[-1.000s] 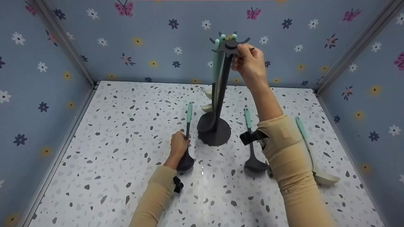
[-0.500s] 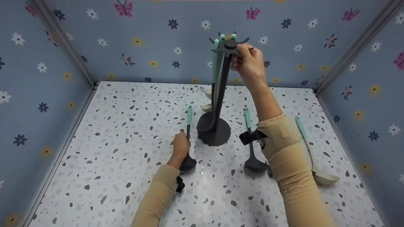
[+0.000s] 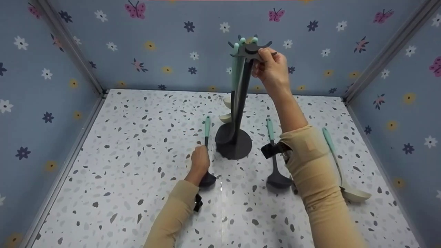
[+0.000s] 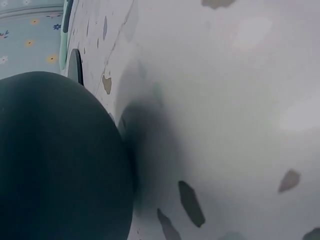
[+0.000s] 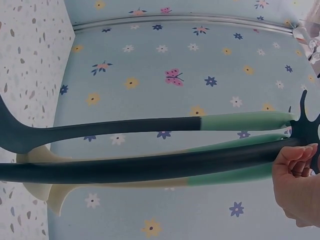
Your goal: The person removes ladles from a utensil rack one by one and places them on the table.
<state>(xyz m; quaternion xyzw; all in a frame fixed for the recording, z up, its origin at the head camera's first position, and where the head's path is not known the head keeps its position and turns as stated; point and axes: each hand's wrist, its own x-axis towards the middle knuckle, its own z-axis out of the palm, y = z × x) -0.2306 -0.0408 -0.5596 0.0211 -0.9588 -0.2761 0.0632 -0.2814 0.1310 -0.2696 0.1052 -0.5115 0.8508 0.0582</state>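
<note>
My left hand (image 3: 200, 160) grips the dark shaft of a ladle (image 3: 207, 127) with a mint handle, lying low over the table left of a black utensil stand (image 3: 244, 146). Its dark rounded bowl (image 4: 60, 160) fills the lower left of the left wrist view, close over the tabletop; my left fingers are hidden there. At the stand's top, my right hand (image 3: 275, 70) pinches the hooked rack (image 3: 251, 51) between thumb and fingers. From the rack hang a black ladle (image 5: 120, 126) and two cream utensils (image 5: 65, 192) with mint handles and scoop-shaped heads.
Another black ladle (image 3: 279, 181) with a mint handle lies right of the stand, partly beneath my right forearm. Farther right lies a cream ladle (image 3: 356, 195). Blue flowered walls (image 3: 193, 20) enclose the speckled table (image 3: 137, 193) at the back and both sides.
My left hand has shifted a little right with the ladle, whose bowl has moved right and whose handle end sits slightly nearer me. The right hand and stand stay put.
</note>
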